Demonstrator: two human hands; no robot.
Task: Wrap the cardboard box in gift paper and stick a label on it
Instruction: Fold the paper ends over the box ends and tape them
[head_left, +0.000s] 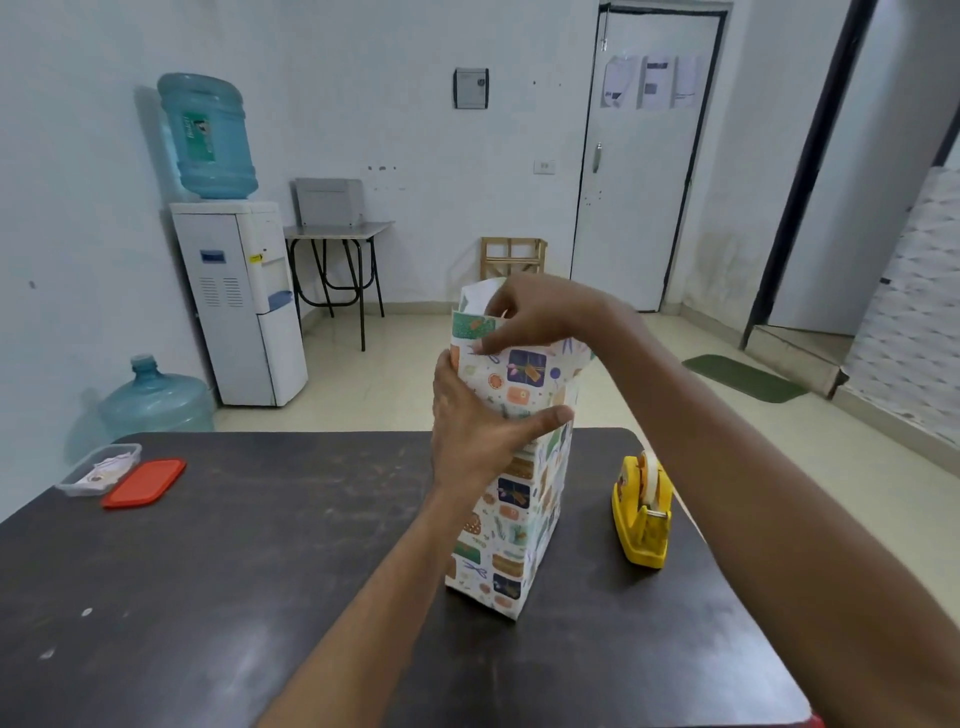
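The box stands upright on end on the dark table (260, 571), covered by patterned gift paper (506, 530), so no cardboard shows. Paper sticks up loose above the box's top end, its white inner side visible. My left hand (478, 431) clasps the upper part of the wrapped box from the left, thumb across the near face. Up at the top, my right hand (535, 317) pinches the loose paper edge between its fingers. A yellow tape dispenser (643, 512) stands on the table to the right of the box.
A clear plastic container (98, 469) with small white pieces in it and its red lid (144, 482) lie at the table's far left. Beyond the table are a water dispenser (244, 301), a spare bottle (156, 397) on the floor, a small desk and a door.
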